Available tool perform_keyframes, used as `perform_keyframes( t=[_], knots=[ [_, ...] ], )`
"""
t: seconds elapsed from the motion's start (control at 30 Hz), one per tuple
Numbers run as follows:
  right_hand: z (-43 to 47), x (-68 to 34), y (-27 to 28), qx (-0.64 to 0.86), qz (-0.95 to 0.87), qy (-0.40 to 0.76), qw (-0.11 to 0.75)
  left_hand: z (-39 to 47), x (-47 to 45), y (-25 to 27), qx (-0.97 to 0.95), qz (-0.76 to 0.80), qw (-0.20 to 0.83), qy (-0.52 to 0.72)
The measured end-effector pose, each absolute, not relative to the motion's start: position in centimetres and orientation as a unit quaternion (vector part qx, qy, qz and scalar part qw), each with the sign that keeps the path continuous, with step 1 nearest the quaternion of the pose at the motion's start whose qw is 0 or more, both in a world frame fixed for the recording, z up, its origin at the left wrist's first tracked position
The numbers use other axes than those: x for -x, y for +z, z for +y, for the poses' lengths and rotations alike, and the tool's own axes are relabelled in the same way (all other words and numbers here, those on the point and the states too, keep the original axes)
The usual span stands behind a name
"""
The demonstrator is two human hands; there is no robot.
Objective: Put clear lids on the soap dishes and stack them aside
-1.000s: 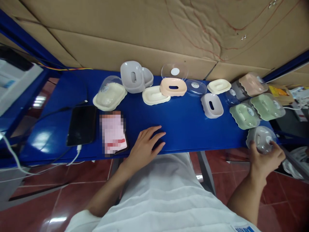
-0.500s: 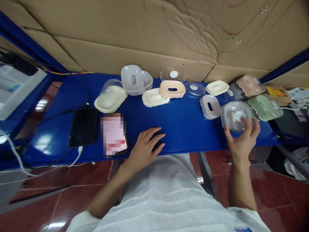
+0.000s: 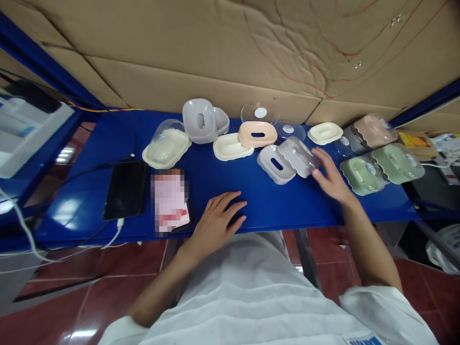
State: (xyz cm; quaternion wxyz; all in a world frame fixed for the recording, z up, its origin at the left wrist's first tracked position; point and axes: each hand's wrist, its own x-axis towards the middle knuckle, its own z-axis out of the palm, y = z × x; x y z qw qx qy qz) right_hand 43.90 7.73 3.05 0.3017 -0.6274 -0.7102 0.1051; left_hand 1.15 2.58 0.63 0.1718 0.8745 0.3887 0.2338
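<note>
From where I stood, the person's right hand (image 3: 330, 178) was out over the right half of the blue table (image 3: 283, 208), well in from the front edge. Its grip was part open, thumb and fingers parted around the clear-lidded end of a grey box (image 3: 295, 155), and it had hold of that end. The box was tipped over sideways, its wavy rim turned left, close against a slotted grey dish (image 3: 276, 165); I couldn't tell whether the two touched.

The left hand (image 3: 217, 218) lay at the front edge, fingers loosely spread, its grip holding nothing. To its left, near the table's front left corner, were a pink-screened phone (image 3: 168, 199) and a black phone (image 3: 124, 189). A peach dish (image 3: 258, 134) sat toward the back edge, overlapping a cream dish (image 3: 230, 149), and two green boxes stood by the right edge, the nearer (image 3: 363, 175) and the farther (image 3: 398, 164) side by side.
</note>
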Motion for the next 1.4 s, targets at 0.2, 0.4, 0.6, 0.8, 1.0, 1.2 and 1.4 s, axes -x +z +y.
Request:
perform_keyframes(
  t=[0.2, 0.4, 0.6, 0.8, 1.0, 1.2, 1.4],
  knots=[
    [15.0, -47.2, 3.8, 0.789, -0.579, -0.027, 0.206, 2.6, -1.2, 0.7, -0.873, 0.394, 0.172, 0.229],
    [15.1, -45.3, 3.5, 0.789, -0.593, -0.016, 0.161, 2.6, -1.2, 0.7, -0.872, 0.393, 0.181, 0.228],
    [11.2, -40.9, 5.8, 0.680, -0.696, 0.032, 0.228, 2.6, -1.1, 0.7, -0.871, 0.395, 0.188, 0.225],
    [10.0, -36.9, 5.5, 0.609, -0.747, 0.080, 0.256, 2.6, -1.2, 0.9, -0.873, 0.391, 0.181, 0.227],
    [11.9, -40.3, 7.1, 0.665, -0.675, 0.012, 0.318, 2.6, -1.2, 1.0, -0.875, 0.387, 0.186, 0.225],
    [15.7, -46.6, 7.8, 0.792, -0.555, -0.123, 0.222, 2.6, -1.1, 0.8, -0.873, 0.389, 0.186, 0.227],
    [16.5, -47.7, 5.6, 0.833, -0.502, -0.133, 0.191, 2.6, -1.1, 0.8, -0.872, 0.389, 0.186, 0.230]
  ],
)
